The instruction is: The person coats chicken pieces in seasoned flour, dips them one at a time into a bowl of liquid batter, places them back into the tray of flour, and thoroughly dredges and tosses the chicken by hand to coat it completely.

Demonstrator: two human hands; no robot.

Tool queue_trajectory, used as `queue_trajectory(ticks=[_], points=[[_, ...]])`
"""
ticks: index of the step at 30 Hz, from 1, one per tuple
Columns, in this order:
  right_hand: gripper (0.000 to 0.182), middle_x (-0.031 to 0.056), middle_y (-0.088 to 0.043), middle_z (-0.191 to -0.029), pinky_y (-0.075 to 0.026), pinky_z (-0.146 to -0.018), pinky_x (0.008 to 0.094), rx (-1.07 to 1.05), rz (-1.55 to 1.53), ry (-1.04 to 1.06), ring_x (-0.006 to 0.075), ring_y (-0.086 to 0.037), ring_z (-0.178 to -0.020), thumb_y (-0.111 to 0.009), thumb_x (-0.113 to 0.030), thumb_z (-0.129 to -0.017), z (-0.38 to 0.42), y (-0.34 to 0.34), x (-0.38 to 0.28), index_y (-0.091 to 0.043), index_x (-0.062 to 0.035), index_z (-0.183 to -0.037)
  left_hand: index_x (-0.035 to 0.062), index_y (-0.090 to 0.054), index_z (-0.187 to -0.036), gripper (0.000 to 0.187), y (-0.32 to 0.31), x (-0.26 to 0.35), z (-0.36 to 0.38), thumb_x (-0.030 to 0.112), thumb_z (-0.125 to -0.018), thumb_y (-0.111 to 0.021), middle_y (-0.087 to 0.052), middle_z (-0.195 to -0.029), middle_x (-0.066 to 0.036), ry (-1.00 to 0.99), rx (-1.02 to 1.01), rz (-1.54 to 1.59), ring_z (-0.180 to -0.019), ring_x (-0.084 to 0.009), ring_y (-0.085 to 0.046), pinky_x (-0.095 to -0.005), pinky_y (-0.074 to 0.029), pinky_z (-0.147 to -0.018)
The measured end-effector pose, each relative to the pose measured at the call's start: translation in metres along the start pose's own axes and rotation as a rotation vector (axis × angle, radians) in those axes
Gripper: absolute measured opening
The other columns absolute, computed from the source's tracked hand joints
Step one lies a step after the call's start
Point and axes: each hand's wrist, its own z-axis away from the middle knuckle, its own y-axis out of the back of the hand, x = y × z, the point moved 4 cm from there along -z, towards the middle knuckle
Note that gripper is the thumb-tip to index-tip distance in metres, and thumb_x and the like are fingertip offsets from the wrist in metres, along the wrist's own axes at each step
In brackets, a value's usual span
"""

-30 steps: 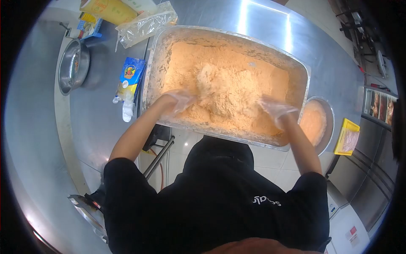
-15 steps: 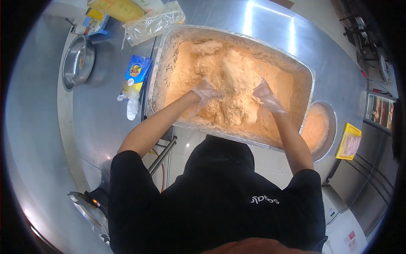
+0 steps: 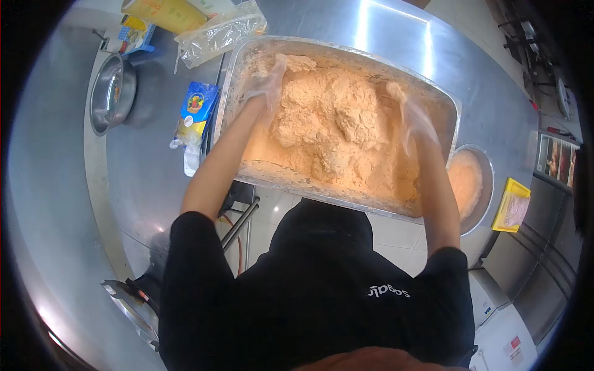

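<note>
A large metal pan (image 3: 456,133) holds orange-tinted flour (image 3: 260,151) and a heap of flour-coated pieces (image 3: 328,114) in its middle. My left hand (image 3: 270,86), in a clear plastic glove, is at the pan's left side with fingers spread, beside a coated piece (image 3: 301,63) near the back wall. On the right side of the heap is my right hand (image 3: 416,120), also gloved and smeared by motion. A small coated lump (image 3: 396,93) shows at its fingertips; I cannot tell whether it is gripped.
Right of the pan stand a round metal bowl (image 3: 489,188) of orange flour and a yellow tray (image 3: 502,213). To the left lie a blue and yellow packet (image 3: 197,108) and a steel bowl (image 3: 127,93). A clear plastic bag (image 3: 216,40) rests behind the pan's left corner.
Both hands have moved apart and farther back, from the heap's near middle to its two sides. The coated pieces that were tumbling in a blur now lie heaped.
</note>
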Motion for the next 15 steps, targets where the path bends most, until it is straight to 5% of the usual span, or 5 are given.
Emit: queue_trajectory(ticks=[1, 5, 11, 15], points=[[0.081, 0.0119, -0.023, -0.162, -0.021, -0.121, 0.0468, 0.105, -0.116, -0.206, 0.0305, -0.024, -0.148, -0.066, -0.054, -0.088, 0.005, -0.007, -0.002, -0.035, -0.0163, -0.152, 0.0121, -0.018, -0.156, 0.093, -0.009, -0.003, -0.009, 0.049, -0.086, -0.066, -0.032, -0.155, -0.020, 0.007, 0.034, 0.010, -0.145, -0.0382, -0.027, -0.0498, -0.025, -0.119], [0.083, 0.0115, -0.015, -0.164, -0.014, -0.122, 0.0489, -0.178, -0.078, -0.165, 0.0304, -0.010, -0.151, -0.055, -0.063, -0.090, -0.031, -0.041, -0.013, -0.031, -0.0160, -0.154, 0.0124, -0.021, -0.156, 0.086, -0.049, -0.006, -0.020, 0.053, -0.089, -0.057, -0.032, -0.156, -0.019, 0.022, -0.013, -0.040, -0.145, -0.0372, -0.028, -0.0487, -0.026, -0.118], [0.079, 0.0146, -0.015, -0.163, -0.023, -0.119, 0.0533, -0.327, 0.386, -0.007, 0.0355, -0.017, -0.149, -0.041, -0.066, -0.095, -0.021, -0.065, -0.030, -0.032, -0.0150, -0.154, 0.0128, -0.027, -0.155, 0.078, -0.054, -0.012, -0.001, 0.059, -0.095, -0.044, -0.031, -0.157, -0.018, 0.049, -0.181, -0.104, -0.144, -0.0357, -0.030, -0.0472, -0.027, -0.117], [0.060, 0.0184, -0.028, -0.158, -0.036, -0.113, 0.0456, -0.547, 0.201, 0.587, 0.0304, -0.033, -0.142, -0.042, -0.045, -0.102, -0.045, -0.079, 0.047, -0.036, -0.0091, -0.149, 0.0119, -0.031, -0.154, 0.076, -0.025, 0.009, 0.057, 0.062, -0.098, -0.039, -0.033, -0.158, -0.016, 0.067, -0.297, -0.497, -0.143, -0.0322, -0.034, -0.0413, -0.030, -0.115]])
